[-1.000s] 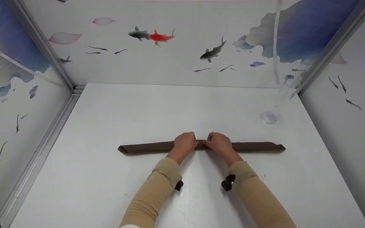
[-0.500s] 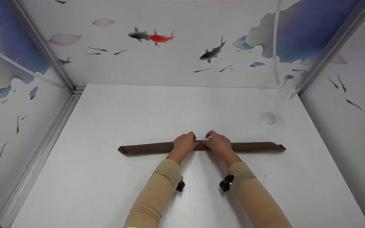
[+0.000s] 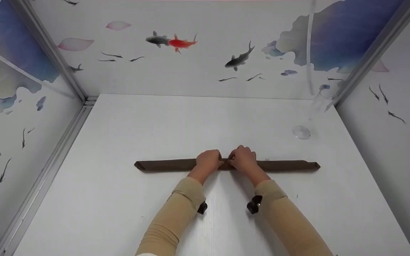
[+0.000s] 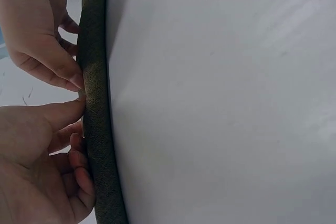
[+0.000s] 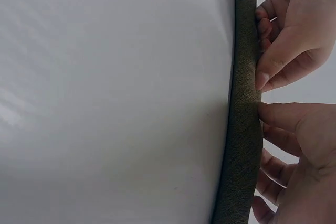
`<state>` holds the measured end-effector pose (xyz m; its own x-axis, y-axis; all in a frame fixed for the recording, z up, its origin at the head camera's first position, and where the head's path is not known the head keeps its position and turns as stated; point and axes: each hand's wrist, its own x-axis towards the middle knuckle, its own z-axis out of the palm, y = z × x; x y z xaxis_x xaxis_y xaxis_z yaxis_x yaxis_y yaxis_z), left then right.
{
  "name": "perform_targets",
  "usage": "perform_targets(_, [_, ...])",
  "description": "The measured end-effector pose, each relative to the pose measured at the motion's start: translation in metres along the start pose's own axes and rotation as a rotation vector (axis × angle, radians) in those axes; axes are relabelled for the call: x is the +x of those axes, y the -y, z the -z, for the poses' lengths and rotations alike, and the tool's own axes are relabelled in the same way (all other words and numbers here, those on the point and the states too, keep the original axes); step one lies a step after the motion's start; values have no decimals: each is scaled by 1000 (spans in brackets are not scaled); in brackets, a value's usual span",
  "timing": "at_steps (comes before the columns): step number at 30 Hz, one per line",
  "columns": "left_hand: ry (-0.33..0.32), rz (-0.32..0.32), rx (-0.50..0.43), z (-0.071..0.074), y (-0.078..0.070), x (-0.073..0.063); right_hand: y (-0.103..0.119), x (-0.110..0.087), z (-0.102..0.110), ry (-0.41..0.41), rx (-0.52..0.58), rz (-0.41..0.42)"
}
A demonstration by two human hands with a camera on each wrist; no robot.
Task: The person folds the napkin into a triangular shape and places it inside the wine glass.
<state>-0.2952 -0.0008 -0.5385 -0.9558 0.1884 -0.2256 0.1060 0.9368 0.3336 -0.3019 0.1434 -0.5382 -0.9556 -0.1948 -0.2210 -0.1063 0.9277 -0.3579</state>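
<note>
A long, narrow roll of brown textured sheet (image 3: 169, 165) lies crosswise on the white table, its ends cut at a slant. At its middle my left hand (image 3: 208, 160) pinches the edge with the thumb, the other fingers curled behind it. Close beside it my right hand (image 3: 243, 159) also pinches the roll, thumb on the upper edge. In the left wrist view the left hand (image 4: 37, 166) is below the right one; the right wrist view has the right hand (image 5: 307, 156) at the bottom. The thumbs are a small gap apart. The fingertips behind the roll are partly hidden.
A clear stemmed glass (image 3: 301, 132) stands at the back right of the white table (image 3: 176, 121). White panels with painted fish and leaves (image 3: 126, 71) close in the back and sides, joined by metal frame rails (image 3: 48, 46).
The right hand's fingers have shifted slightly on the roll, drawing a little closer to the left hand. The left hand stays at the middle, and the roll is nearly where it was.
</note>
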Motion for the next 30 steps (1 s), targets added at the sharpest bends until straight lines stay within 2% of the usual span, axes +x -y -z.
perform_targets(8, [-17,-128,154,6,-4,-4,-5,-3,-2,18,67,116])
perform_targets(18, [-33,-230,215,11,-3,-10,-4,-14,6,-18,23,207])
perform_targets(22, [-71,-259,269,11,-3,-11,-3,-16,10,-47,11,221])
perform_targets(30, [-200,-286,328,20,-5,-12,7,-17,26,-108,-30,243])
